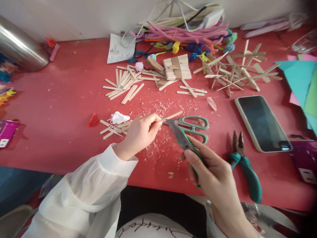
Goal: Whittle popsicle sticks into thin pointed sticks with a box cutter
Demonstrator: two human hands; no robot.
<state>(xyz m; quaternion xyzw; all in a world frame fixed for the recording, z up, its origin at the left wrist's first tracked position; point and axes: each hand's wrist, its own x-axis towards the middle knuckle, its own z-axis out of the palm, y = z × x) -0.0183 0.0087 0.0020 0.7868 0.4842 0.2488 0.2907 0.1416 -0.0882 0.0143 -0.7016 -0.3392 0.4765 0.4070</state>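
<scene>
My left hand [141, 133] pinches one end of a thin wooden craft stick [172, 115] and holds it just above the red table [64, 109]. My right hand [210, 172] is wrapped round a green utility knife [182, 138], whose blade tip meets the stick near my left fingers. Fine wood shavings [160, 145] lie scattered on the table under and around both hands. Green-handled scissors [195, 127] lie flat just behind the knife.
Teal-handled pliers [244, 167] and a dark phone [262, 122] lie at the right. Loose craft sticks [126, 84], a bundled stack [177, 67], glued stick crosses [237, 69] and pipe cleaners [183, 33] fill the back. A metal cylinder [19, 46] lies far left; coloured paper [300, 79] sits far right.
</scene>
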